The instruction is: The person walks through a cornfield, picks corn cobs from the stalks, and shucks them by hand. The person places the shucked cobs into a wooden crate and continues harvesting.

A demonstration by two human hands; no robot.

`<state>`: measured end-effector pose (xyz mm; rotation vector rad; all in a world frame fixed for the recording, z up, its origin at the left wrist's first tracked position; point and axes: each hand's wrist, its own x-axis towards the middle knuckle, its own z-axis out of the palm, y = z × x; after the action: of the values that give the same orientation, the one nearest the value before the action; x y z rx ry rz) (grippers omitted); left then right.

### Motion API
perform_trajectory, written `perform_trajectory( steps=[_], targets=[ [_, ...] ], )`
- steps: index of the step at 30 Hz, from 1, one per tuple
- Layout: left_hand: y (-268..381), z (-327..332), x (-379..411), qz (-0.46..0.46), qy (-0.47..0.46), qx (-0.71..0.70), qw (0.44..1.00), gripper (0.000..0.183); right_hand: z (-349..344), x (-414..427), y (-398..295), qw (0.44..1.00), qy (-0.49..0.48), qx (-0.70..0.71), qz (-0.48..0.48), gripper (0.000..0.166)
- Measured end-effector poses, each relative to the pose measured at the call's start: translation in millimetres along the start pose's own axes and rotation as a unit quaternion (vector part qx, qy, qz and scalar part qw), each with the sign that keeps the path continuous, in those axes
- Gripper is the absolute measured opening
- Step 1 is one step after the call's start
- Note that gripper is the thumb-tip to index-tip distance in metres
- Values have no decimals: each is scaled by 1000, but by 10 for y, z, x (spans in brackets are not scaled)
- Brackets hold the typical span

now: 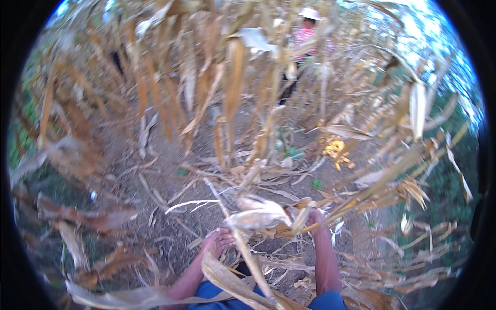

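A dry maize stalk (245,248) leans diagonally across my front, its lower end close to my body. My left hand (217,241) is just left of it, fingers bent towards the stalk; whether they grip anything is not clear. A pale dry husk (257,218), perhaps around an ear, lies between my two hands. My right hand (316,219) is at the right end of this husk, partly covered by a curled dry leaf (301,221). What its fingers hold is hidden. A long dry leaf (228,281) hangs over my lap.
Husked yellow maize ears (334,150) lie heaped on the soil at the right. Standing dry maize stalks (232,85) rise ahead. Another person (306,40) in a white hat is among them. Leaning stalks (387,186) cross the right side; leaf litter (174,201) covers the ground.
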<state>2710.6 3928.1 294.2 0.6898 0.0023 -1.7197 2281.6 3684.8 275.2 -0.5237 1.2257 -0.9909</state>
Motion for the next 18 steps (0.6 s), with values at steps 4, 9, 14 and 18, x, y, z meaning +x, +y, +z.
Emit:
perform_trajectory(
  steps=[4, 9, 14, 18],
  targets=[
    [-5, -125, -267, 6, 102, 119, 988, 33, 212, -577, 483, 988, -10, -45, 146, 19],
    [-220, -607, -443, 2, 215, 243, 946, 22, -6, -803, 900, 952, -38, -156, 262, 24],
    [-396, -832, -711, 36, 267, 557, 786, 28, -81, -969, 1102, 946, -59, -202, 246, 15],
    [-498, -1002, -862, 37, 291, 623, 726, 35, 83, -1021, 1075, 928, -85, -252, 262, 11]
  ],
)
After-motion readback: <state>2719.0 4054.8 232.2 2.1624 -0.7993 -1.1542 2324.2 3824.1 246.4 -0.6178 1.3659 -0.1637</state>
